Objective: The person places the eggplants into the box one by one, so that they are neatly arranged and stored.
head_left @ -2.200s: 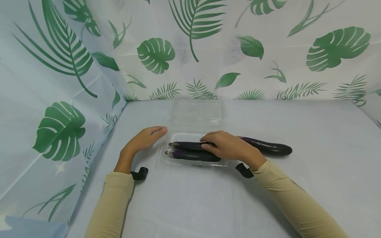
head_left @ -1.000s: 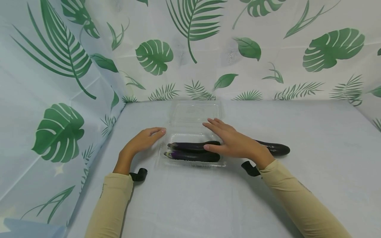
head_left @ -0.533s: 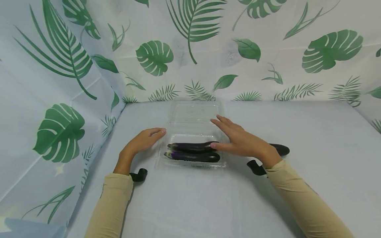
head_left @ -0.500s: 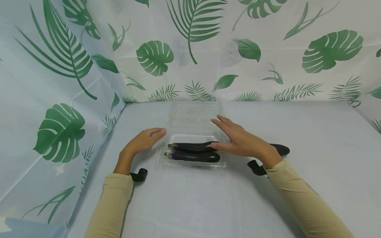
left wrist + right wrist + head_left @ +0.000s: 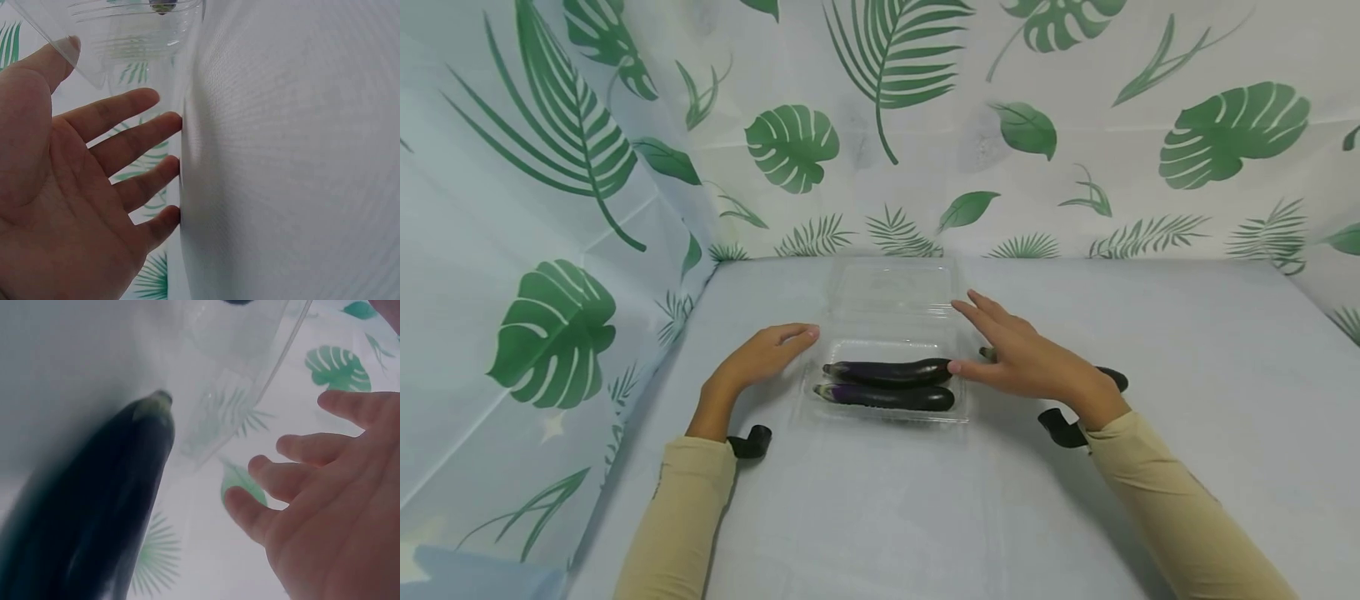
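Note:
Two dark purple eggplants, the back one (image 5: 887, 372) and the front one (image 5: 887, 397), lie side by side in a clear plastic clamshell box (image 5: 958, 414), stem ends to the left. My left hand (image 5: 762, 354) is at the box's left side, fingers extended; in the left wrist view its fingertips (image 5: 172, 122) meet the table and the thumb lies by the box wall. Over the box's right end, my right hand (image 5: 1030, 358) is spread and holds nothing. Beneath it lies a third eggplant (image 5: 94, 506) outside the box, mostly hidden by the hand in the head view.
The box's clear lid (image 5: 895, 285) lies folded back behind it on the white-covered table (image 5: 880, 517). A leaf-printed curtain (image 5: 1090, 125) stands along the back and left. Black wrist-worn pieces (image 5: 752, 442) stick out beside both sleeves.
My right hand has lifted off the eggplants in the box and moved right, fingers spreading, now covering most of the third eggplant. The left hand stays in place.

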Action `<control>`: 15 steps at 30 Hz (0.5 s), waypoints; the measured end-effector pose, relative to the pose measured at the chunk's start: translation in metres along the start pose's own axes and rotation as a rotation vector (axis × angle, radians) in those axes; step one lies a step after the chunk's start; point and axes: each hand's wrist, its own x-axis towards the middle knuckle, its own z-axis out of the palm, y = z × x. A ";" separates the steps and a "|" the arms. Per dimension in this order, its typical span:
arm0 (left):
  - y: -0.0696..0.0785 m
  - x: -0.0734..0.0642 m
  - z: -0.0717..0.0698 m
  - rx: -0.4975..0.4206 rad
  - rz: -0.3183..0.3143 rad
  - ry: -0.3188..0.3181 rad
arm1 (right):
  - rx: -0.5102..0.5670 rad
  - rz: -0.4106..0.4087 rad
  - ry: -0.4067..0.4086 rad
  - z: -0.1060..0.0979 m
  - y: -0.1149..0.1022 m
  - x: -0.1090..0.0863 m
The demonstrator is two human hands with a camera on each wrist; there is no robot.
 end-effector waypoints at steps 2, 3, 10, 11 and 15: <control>0.001 -0.001 0.000 -0.002 -0.001 0.002 | -0.009 0.025 -0.001 -0.002 0.003 -0.002; 0.001 -0.001 0.000 -0.003 -0.001 0.002 | -0.015 0.035 0.000 -0.003 0.004 -0.004; 0.000 0.000 0.000 -0.006 -0.002 0.002 | -0.054 0.078 0.012 -0.009 0.019 -0.010; 0.000 0.000 0.000 -0.007 -0.001 0.002 | -0.065 0.085 0.013 -0.010 0.021 -0.011; -0.001 0.000 0.000 -0.002 0.002 0.003 | -0.096 0.122 0.006 -0.016 0.035 -0.014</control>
